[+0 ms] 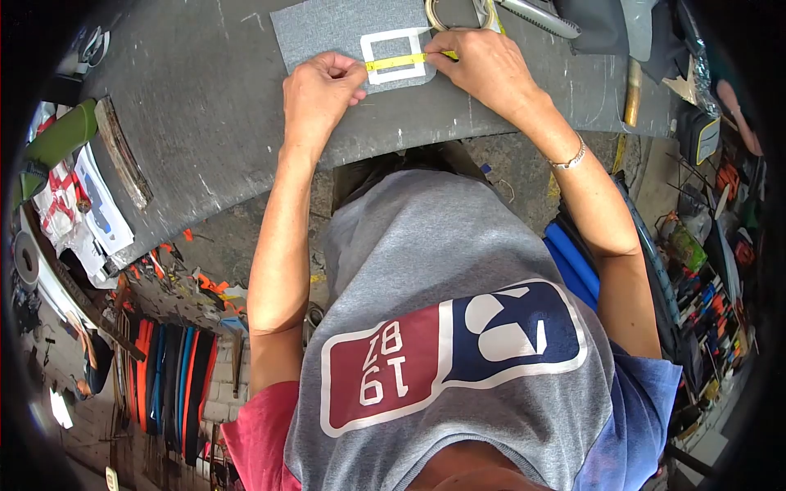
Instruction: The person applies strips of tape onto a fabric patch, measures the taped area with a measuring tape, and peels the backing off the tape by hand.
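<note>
A yellow measuring tape (397,63) is stretched between my hands across a white rectangular frame (394,36). The frame lies on a piece of grey fabric (315,34), near its rounded corner. My left hand (321,88) pinches one end of the tape at the frame's left side. At the right side, my right hand (483,67) grips the tape between thumb and fingers, its knuckles close to a ring-shaped roll (435,15) at the top edge.
Under the fabric is a dark worktable (213,106) with a curved near edge. A grey ridged tool (540,18) lies beyond my right hand. A wooden strip (123,151) and papers (102,200) sit at the left. Coloured material rolls (168,376) stand below left.
</note>
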`<state>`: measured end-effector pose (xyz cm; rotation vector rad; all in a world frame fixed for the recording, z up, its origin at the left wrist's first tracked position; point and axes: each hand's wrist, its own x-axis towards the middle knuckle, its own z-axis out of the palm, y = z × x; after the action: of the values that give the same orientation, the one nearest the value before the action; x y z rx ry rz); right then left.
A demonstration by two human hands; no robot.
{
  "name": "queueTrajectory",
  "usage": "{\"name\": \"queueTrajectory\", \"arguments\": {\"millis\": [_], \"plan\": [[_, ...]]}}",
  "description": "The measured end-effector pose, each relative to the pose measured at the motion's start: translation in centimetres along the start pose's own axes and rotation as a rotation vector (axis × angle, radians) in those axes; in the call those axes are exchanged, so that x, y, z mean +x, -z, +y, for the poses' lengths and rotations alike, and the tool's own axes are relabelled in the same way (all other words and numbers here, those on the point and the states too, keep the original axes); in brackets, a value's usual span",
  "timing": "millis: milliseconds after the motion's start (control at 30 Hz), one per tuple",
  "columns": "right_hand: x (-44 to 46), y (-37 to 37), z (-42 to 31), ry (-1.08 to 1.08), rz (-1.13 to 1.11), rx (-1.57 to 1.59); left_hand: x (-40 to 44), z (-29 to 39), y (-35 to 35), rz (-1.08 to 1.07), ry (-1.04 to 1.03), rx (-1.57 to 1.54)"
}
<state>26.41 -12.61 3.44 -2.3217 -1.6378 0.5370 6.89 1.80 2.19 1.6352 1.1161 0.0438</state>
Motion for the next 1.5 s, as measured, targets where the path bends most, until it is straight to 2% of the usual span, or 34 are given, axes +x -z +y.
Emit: {"name": "queueTrajectory", "arguments": {"millis": [433,500,633,700,733,967,1067,1267,1500], "plan": [[0.2,0.5,0.0,-0.025,-0.019,0.012,0.0,0.2,0.3,-0.029,0.031,0.038],[0.7,1.4,-0.2,0.007,0.017,0.029,-0.2,0.1,0.3,-0.035,-0.02,0.113],[3.5,4.1,-0.7,0.163,-0.049,0.159,-1.2,-0.2,-0.6,0.001,-0.184,0.317],[5.4,4.6,-1.1,0.269,-0.112,0.101,-1.6,0.1,-1.2,0.032,-0.126,0.303],[6.3,3.6,-0.7,0.379,0.013,0.168,-1.9,0.1,-1.6,0.06,-0.115,0.29],[10.9,2.9,-1.7,0.459,-0.203,0.007,-3.5,0.8,-3.3,0.017,0.122,0.102],[11.4,2.4,-1.7,0.484,-0.221,0.02,-3.3,-1.1,-4.8,0.11,0.041,0.147],[12.0,2.1,-1.8,0.541,-0.199,-0.077,-3.0,-0.2,-4.2,0.036,0.124,0.139],[12.5,2.1,-2.2,0.535,-0.217,-0.174,-3.4,-0.2,-4.5,0.08,0.115,0.107]]}}
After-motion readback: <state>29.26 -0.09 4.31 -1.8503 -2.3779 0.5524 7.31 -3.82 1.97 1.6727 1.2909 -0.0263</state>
